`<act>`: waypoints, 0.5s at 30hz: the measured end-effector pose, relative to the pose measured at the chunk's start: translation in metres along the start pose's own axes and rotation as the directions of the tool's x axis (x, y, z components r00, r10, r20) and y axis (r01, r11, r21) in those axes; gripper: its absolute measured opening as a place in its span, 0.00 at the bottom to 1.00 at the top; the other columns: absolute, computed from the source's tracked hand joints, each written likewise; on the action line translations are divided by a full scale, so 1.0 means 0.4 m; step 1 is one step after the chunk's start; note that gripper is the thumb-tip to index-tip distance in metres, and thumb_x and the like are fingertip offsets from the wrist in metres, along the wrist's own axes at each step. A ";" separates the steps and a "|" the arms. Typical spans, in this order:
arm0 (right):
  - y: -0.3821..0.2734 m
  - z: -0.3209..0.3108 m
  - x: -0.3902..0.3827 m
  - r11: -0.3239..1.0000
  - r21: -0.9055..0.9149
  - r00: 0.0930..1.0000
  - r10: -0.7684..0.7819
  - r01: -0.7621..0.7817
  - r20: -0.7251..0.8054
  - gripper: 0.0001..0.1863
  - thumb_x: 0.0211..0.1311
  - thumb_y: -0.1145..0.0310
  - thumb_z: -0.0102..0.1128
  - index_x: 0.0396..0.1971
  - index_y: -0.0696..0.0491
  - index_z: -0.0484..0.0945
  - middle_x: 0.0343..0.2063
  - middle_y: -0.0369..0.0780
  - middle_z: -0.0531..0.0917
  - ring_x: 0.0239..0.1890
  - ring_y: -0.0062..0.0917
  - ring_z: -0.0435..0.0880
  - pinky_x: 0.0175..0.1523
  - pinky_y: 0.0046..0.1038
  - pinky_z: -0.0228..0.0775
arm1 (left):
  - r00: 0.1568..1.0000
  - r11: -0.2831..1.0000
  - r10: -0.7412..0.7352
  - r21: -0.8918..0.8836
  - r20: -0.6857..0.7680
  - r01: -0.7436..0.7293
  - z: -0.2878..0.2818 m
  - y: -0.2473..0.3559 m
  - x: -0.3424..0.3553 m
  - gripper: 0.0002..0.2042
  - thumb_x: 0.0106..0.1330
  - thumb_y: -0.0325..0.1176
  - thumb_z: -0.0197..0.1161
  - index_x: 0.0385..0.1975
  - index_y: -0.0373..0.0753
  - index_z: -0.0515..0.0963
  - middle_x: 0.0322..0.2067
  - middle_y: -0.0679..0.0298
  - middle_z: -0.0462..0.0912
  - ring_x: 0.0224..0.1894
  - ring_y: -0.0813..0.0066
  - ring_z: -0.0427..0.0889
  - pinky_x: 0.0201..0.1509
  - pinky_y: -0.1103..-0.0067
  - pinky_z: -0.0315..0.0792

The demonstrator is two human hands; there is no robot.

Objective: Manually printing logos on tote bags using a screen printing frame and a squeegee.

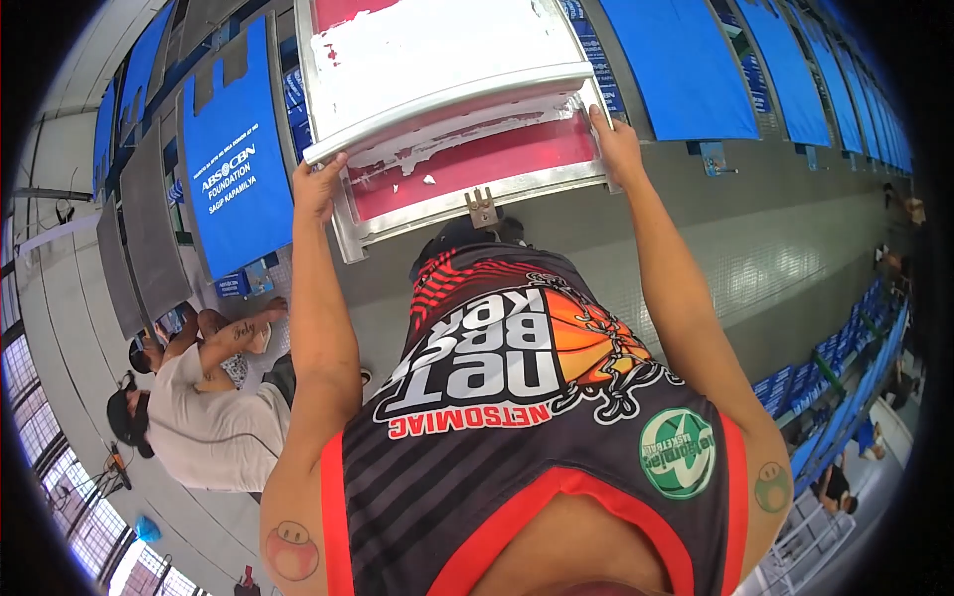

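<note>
Before me is a metal-edged screen-printing frame (477, 197) with crimson mesh. White ink (447, 55) covers its far part and streaks the nearer part. A long pale squeegee (452, 104) lies across it from side to side. My left hand (320, 186) is closed at the frame's left rail, its thumb near the squeegee's end. On the right rail, just below the other end, my right hand (618, 149) grips the frame. The fingers' undersides are hidden. A metal bracket (481, 209) sits at the near rail, close to my body.
Blue fabric panels (681, 74) lie along the long table on both sides of the frame. A dark grey panel (156, 223) hangs at left. A co-worker in a white shirt (214, 422) is low on my left. Grey floor (715, 263) stretches to the right.
</note>
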State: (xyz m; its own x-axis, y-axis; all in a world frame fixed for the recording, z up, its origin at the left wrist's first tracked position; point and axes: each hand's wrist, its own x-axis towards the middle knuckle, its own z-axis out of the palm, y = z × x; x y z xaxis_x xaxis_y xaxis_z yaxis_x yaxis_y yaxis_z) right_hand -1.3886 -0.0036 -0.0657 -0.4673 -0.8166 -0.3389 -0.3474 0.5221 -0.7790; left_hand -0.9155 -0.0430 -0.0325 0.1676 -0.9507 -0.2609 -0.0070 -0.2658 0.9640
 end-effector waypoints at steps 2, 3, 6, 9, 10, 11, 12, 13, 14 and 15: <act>-0.014 0.000 -0.017 0.999 0.029 0.999 0.028 -0.030 0.045 0.38 0.55 0.36 0.54 0.39 0.63 0.81 0.39 0.55 0.82 0.46 0.43 0.80 0.52 0.35 0.67 | 1.000 1.000 0.004 -0.019 0.003 -0.003 -0.016 -0.015 -0.001 0.21 0.48 0.26 0.75 0.43 0.33 0.77 0.39 0.62 0.82 0.43 0.74 0.79 0.50 0.77 0.70; -0.019 -0.001 -0.031 1.000 -0.023 1.000 0.020 -0.020 -0.006 0.38 0.55 0.36 0.54 0.39 0.62 0.81 0.40 0.55 0.82 0.47 0.43 0.80 0.52 0.35 0.67 | 1.000 1.000 -0.002 -0.023 0.003 0.003 -0.022 -0.020 -0.002 0.21 0.48 0.26 0.75 0.43 0.33 0.77 0.39 0.62 0.82 0.43 0.74 0.79 0.50 0.77 0.70; -0.017 0.012 -0.019 0.996 0.045 0.996 0.084 -0.083 -0.021 0.39 0.55 0.35 0.54 0.40 0.62 0.81 0.40 0.55 0.81 0.46 0.43 0.80 0.52 0.35 0.67 | 1.000 0.999 -0.014 -0.040 0.017 0.015 -0.033 -0.023 0.005 0.21 0.48 0.25 0.75 0.43 0.33 0.77 0.39 0.62 0.82 0.43 0.73 0.79 0.51 0.77 0.70; -0.036 -0.005 -0.045 0.988 0.091 0.992 0.124 -0.122 -0.020 0.37 0.56 0.37 0.54 0.41 0.62 0.81 0.43 0.55 0.81 0.48 0.41 0.79 0.54 0.34 0.66 | 1.000 0.999 -0.020 -0.041 0.006 0.020 -0.029 -0.026 -0.008 0.23 0.49 0.24 0.74 0.46 0.34 0.75 0.41 0.62 0.81 0.44 0.74 0.79 0.51 0.77 0.70; -0.038 -0.007 -0.046 0.986 0.103 0.991 0.130 -0.128 -0.021 0.37 0.57 0.37 0.55 0.42 0.62 0.81 0.44 0.54 0.81 0.49 0.40 0.79 0.54 0.34 0.66 | 1.000 0.999 -0.017 -0.040 0.006 0.017 -0.030 -0.026 -0.009 0.23 0.49 0.24 0.74 0.46 0.34 0.75 0.41 0.62 0.81 0.44 0.74 0.79 0.51 0.77 0.70; -0.020 -0.006 -0.037 0.981 0.138 0.990 0.143 -0.140 -0.008 0.37 0.57 0.38 0.55 0.43 0.63 0.80 0.44 0.55 0.80 0.50 0.38 0.78 0.54 0.33 0.66 | 1.000 0.999 -0.019 -0.042 0.013 0.019 -0.032 -0.027 -0.011 0.25 0.49 0.23 0.74 0.49 0.33 0.74 0.42 0.62 0.81 0.44 0.74 0.78 0.52 0.77 0.70; -0.028 -0.012 -0.033 0.981 0.136 0.990 0.141 -0.139 -0.007 0.37 0.57 0.38 0.55 0.43 0.63 0.80 0.44 0.55 0.80 0.50 0.38 0.78 0.54 0.33 0.66 | 1.000 0.999 -0.022 -0.048 0.019 0.023 -0.026 -0.024 -0.016 0.28 0.48 0.23 0.74 0.51 0.32 0.72 0.42 0.61 0.80 0.45 0.75 0.78 0.52 0.78 0.70; -0.036 -0.018 -0.029 0.975 0.146 0.985 0.166 -0.170 0.034 0.39 0.58 0.38 0.54 0.46 0.65 0.77 0.46 0.54 0.79 0.51 0.36 0.76 0.56 0.33 0.64 | 0.999 0.997 -0.042 -0.067 0.020 0.044 -0.021 -0.020 -0.015 0.32 0.48 0.20 0.72 0.56 0.30 0.68 0.44 0.61 0.80 0.46 0.75 0.78 0.52 0.79 0.70; -0.043 -0.019 -0.028 0.967 0.154 0.979 0.192 -0.202 0.076 0.42 0.58 0.38 0.54 0.49 0.68 0.74 0.48 0.53 0.77 0.53 0.35 0.74 0.58 0.33 0.62 | 0.999 0.997 -0.046 -0.068 0.018 0.047 -0.017 -0.017 -0.015 0.32 0.48 0.20 0.72 0.56 0.30 0.68 0.44 0.61 0.80 0.46 0.75 0.78 0.52 0.79 0.70; -0.049 -0.017 -0.031 0.964 0.180 0.980 0.193 -0.198 0.044 0.42 0.59 0.38 0.53 0.49 0.68 0.74 0.48 0.53 0.77 0.52 0.35 0.75 0.58 0.33 0.62 | 0.999 0.996 -0.047 -0.077 0.023 0.048 -0.015 -0.015 -0.014 0.32 0.48 0.19 0.72 0.57 0.30 0.67 0.45 0.61 0.79 0.46 0.75 0.78 0.53 0.79 0.70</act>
State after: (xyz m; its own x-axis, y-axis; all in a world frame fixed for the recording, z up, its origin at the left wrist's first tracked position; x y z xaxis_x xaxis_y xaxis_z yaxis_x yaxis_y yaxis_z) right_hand -1.3815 -0.0021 -0.0429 -0.4898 -0.7101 -0.5057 -0.0962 0.6206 -0.7782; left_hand -0.9104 -0.0353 -0.0364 0.1451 -0.9407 -0.3067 0.0774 -0.2983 0.9513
